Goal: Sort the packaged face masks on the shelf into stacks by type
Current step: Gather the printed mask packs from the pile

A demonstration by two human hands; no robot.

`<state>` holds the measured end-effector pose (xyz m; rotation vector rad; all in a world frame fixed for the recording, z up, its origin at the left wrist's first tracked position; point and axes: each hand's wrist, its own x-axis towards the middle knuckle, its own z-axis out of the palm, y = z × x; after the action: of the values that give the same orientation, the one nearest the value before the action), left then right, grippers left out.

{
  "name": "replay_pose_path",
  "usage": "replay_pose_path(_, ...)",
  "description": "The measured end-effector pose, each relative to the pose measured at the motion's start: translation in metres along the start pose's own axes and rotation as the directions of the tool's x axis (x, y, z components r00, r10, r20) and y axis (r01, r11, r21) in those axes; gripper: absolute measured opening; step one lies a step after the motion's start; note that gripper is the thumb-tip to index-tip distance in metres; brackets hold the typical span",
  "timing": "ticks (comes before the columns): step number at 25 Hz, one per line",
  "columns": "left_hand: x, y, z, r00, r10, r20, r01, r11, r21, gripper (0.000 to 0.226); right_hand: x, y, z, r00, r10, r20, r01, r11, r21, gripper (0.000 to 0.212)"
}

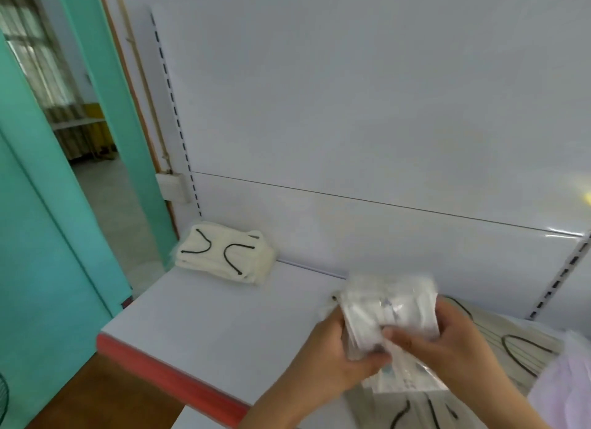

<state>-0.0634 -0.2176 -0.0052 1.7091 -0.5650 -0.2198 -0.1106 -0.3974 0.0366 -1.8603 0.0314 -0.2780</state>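
Note:
Both my hands hold a bundle of white packaged masks [388, 310] above the right part of the white shelf [224, 316]. My left hand [332, 355] grips its left edge, and my right hand [447, 345] grips its right side with the thumb across the front. The bundle is blurred. A neat stack of cream masks with black ear loops [225, 256] lies at the shelf's back left corner. Under and to the right of my hands lie loose packaged masks with black loops [524, 352], partly hidden by my arms.
The shelf has a red front edge [166, 371] and a white back panel [351, 109] with slotted uprights. A teal door frame [48, 236] and an open doorway stand to the left. Something pale pink [572, 387] shows at the far right.

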Motion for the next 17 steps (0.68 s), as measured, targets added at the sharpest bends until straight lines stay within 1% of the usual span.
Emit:
replay_pose_path(1,0.0,0.003,-0.005,0.999,-0.021,-0.032,0.018,0.997,-0.077,0.051,0.005,-0.007,0.007,0.997,-0.005,-0.081,0.009,0.998,0.057,0.034)
replay_pose_path(2,0.0,0.007,-0.012,0.998,-0.04,-0.044,0.032,0.987,-0.159,0.05,0.011,-0.015,0.016,0.992,0.018,-0.124,0.006,0.983,0.185,0.033)
replay_pose_path(3,0.0,0.01,-0.019,0.998,-0.052,-0.031,0.045,0.98,-0.193,0.052,0.018,-0.023,0.027,0.993,0.05,-0.111,-0.01,0.943,0.332,0.041)
replay_pose_path(4,-0.002,0.01,-0.028,0.998,-0.059,-0.005,0.057,0.981,-0.184,0.056,0.024,-0.028,0.041,0.995,0.079,-0.062,-0.043,0.892,0.45,0.052)
replay_pose_path(5,-0.005,0.008,-0.038,0.998,-0.065,0.02,0.067,0.987,-0.147,0.059,0.03,-0.032,0.057,0.996,0.09,-0.01,-0.074,0.87,0.488,0.062)
replay_pose_path(6,-0.011,0.006,-0.05,0.996,-0.089,0.019,0.091,0.99,-0.107,0.06,0.035,-0.031,0.075,0.995,0.095,0.035,-0.101,0.897,0.431,0.065)
replay_pose_path(7,-0.017,0.001,-0.064,0.991,-0.134,-0.007,0.133,0.987,-0.087,0.058,0.04,-0.03,0.092,0.993,0.098,0.062,-0.114,0.929,0.352,0.059)
replay_pose_path(8,-0.022,-0.004,-0.081,0.983,-0.182,-0.037,0.178,0.98,-0.093,0.054,0.046,-0.03,0.109,0.992,0.108,0.07,-0.123,0.949,0.29,0.048)
replay_pose_path(9,-0.028,-0.009,-0.099,0.974,-0.219,-0.059,0.21,0.969,-0.127,0.05,0.053,-0.031,0.126,0.987,0.141,0.08,-0.159,0.942,0.295,0.038)
replay_pose_path(10,-0.033,-0.013,-0.116,0.967,-0.243,-0.078,0.229,0.96,-0.161,0.045,0.058,-0.031,0.14,0.977,0.186,0.108,-0.213,0.911,0.352,0.032)
replay_pose_path(12,-0.041,-0.017,-0.143,0.954,-0.272,-0.126,0.25,0.954,-0.166,0.038,0.064,-0.035,0.165,0.944,0.245,0.223,-0.324,0.823,0.467,0.03)
replay_pose_path(14,-0.041,-0.019,-0.158,0.939,-0.311,-0.149,0.294,0.948,-0.123,0.035,0.066,-0.036,0.181,0.908,0.284,0.309,-0.407,0.774,0.485,0.029)
replay_pose_path(15,-0.039,-0.02,-0.163,0.932,-0.339,-0.129,0.328,0.94,-0.096,0.036,0.068,-0.032,0.186,0.897,0.316,0.309,-0.433,0.767,0.473,0.028)
replay_pose_path(16,-0.034,-0.019,-0.169,0.922,-0.374,-0.103,0.368,0.927,-0.07,0.039,0.071,-0.028,0.187,0.892,0.357,0.279,-0.451,0.756,0.474,0.026)
replay_pose_path(17,-0.028,-0.021,-0.177,0.905,-0.409,-0.118,0.406,0.912,-0.051,0.045,0.076,-0.022,0.186,0.89,0.406,0.208,-0.454,0.749,0.483,0.023)
